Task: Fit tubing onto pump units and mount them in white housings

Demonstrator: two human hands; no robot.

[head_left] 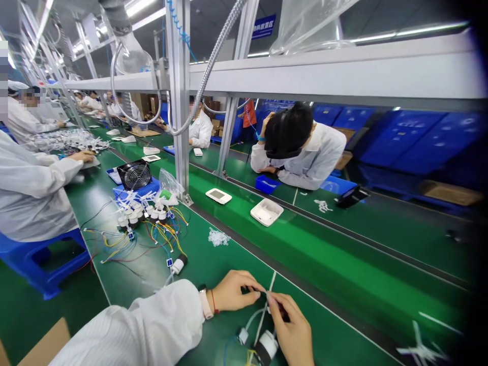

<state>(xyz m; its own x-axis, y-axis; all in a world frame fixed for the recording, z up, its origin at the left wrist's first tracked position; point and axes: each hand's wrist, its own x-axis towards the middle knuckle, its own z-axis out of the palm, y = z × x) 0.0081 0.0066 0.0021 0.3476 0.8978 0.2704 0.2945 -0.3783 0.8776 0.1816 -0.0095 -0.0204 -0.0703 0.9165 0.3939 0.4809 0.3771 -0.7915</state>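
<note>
My left hand [235, 291], with a white wristband and red string on the wrist, and my right hand [290, 326] meet low in the view on the green conveyor belt [232, 269]. Both pinch a long white cable tie [262, 317] near its upper part. Below my fingers, thin pale wires [247, 320] lead to a white cylindrical part with a dark end [266, 346], just under my right hand. My fingers hide the point where tie and wires meet.
Left along the belt lie a tangle of coloured wires with white parts [148, 229], a black fan [134, 174] on a blue tray, and loose white ties [218, 237]. White device housings [267, 212] sit on the central rail. Co-workers in white coats sit along both sides.
</note>
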